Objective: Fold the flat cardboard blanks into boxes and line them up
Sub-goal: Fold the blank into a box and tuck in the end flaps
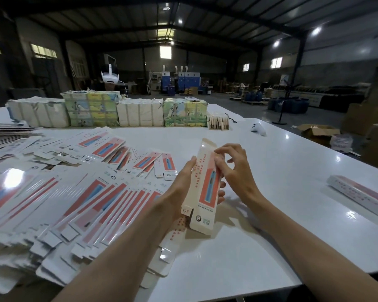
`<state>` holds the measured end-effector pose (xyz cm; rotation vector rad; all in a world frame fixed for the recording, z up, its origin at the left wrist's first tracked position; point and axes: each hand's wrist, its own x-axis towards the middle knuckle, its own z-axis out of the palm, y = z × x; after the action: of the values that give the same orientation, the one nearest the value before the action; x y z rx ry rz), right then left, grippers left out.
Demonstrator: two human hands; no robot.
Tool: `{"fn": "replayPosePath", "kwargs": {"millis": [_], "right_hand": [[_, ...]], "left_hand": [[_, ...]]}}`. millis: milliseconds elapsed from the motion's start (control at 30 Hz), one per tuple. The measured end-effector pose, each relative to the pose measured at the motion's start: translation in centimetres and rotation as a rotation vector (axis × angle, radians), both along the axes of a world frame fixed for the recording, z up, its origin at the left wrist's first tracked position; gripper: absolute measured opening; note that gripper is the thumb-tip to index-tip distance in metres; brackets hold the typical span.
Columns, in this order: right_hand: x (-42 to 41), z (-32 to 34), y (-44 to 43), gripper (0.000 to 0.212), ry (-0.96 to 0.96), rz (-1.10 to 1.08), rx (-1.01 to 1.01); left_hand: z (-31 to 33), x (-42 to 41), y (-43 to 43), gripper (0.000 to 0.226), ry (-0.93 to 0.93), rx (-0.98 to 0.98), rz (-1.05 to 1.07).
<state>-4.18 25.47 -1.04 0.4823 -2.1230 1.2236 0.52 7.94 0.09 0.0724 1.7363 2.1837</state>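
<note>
left hand (179, 188), right hand (236, 171) bare; both forearms (127, 243) bare to frame edge; nails seemingly short.

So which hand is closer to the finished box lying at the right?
Right. The right hand is on the held box's side facing the finished box; the left hand grips its other side, farther away.
</note>
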Motion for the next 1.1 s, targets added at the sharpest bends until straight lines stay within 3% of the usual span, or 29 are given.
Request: {"fn": "replayPosePath", "kwargs": {"millis": [133,233,300,567,733,900,1000,1100], "right_hand": [[0.6,0.5,0.3,0.018,-0.261,0.254,-0.363],[0.9,0.5,0.3,0.027,-0.322,0.410,-0.512],[1.3,0.6,0.1,0.038,-0.329,0.425,-0.543],[2.2,0.7,-1.6,0.052,-0.432,0.394,-0.506],[2.5,-0.3,-1.5,0.050,-0.413,0.382,-0.550],[2.6,-0.7,-1.0,0.050,-0.389,0.376,-0.493],[2.7,-0.6,-0.5,0.055,-0.379,0.383,-0.480],[2.8,-0.5,-0.2,0.056,-0.384,0.383,-0.444]], "left_hand": [[-0.1,-0.2,0.3,0.065,0.016,-0.040,-0.035],[0.0,-0.2,1.1,0.070,-0.036,-0.091,0.002],[0.0,-0.3,1.3,0.069,-0.092,-0.047,0.001],[0.4,-0.9,0.6,0.061,-0.189,0.276,-0.013],[-0.2,-0.6,0.6,0.056,-0.112,0.199,0.025],[-1.1,-1.0,1.0,0.033,0.202,-0.076,0.260],[-1.3,-1.2,1.3,0.044,0.348,-0.109,0.232],[-1.4,-1.4,1.4,0.036,0.398,-0.145,0.214]]}}
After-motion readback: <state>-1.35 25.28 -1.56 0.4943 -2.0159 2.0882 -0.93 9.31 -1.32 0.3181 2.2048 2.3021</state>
